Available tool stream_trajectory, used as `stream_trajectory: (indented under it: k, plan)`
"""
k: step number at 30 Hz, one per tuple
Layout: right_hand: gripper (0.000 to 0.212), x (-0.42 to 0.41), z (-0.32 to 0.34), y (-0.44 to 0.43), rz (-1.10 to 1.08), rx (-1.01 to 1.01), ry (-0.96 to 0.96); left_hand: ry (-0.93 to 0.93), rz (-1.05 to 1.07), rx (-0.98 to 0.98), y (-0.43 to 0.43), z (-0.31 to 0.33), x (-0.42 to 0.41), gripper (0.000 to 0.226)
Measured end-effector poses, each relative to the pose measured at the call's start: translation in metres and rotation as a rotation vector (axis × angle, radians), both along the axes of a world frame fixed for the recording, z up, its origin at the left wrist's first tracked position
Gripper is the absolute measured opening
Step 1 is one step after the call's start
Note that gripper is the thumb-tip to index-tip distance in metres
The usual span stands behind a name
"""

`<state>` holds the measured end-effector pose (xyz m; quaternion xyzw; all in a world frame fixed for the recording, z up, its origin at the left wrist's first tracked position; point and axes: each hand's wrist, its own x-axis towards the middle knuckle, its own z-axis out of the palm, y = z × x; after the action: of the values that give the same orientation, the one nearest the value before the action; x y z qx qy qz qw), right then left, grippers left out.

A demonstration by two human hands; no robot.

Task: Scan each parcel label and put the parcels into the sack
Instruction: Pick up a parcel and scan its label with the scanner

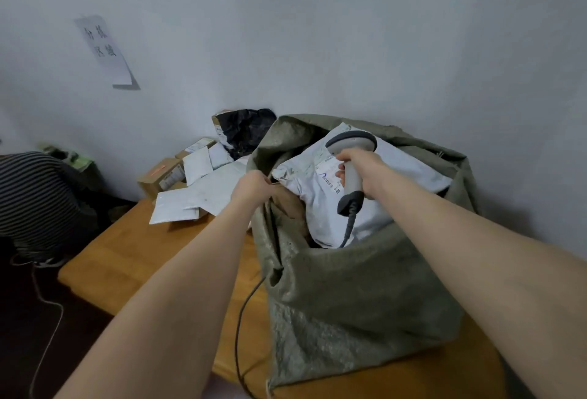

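A green woven sack (349,303) stands on a wooden table (127,255) in the centre and right of the frame, its mouth open; a large white parcel (314,208) lies slanted in that mouth, partly inside, with a printed label (328,173) on its upper face; the left hand (254,187), fingers curled, grips the sack's rim at its left edge, just beside the parcel's corner; the right hand (365,170) is wrapped round the handle of a grey scanner (351,143), held over the label, its head toward the wall; a dark cable (241,319) runs from the handle down across the sack and table; centre left, more white mailers (190,198), brown boxes (158,173) and a black bag (247,128) are heaped against the wall; a paper sign (104,49) hangs upper left; a person in a striped top (31,192) is at the left edge
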<state>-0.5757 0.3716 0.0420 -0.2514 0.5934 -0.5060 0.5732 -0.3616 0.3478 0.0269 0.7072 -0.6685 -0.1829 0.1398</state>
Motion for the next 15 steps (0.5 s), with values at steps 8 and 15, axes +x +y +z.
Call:
stream_trajectory:
  k: [8,15]
  plan:
    - [0.019,0.131,0.010,-0.006,0.179,0.017,-0.115,-0.157,0.133,0.134,0.010,-0.006,0.127,0.019]
    - [0.013,0.263,-0.031,-0.007,0.254,0.087,-0.067,-0.123,0.194,0.212,0.009,-0.020,0.233,0.025]
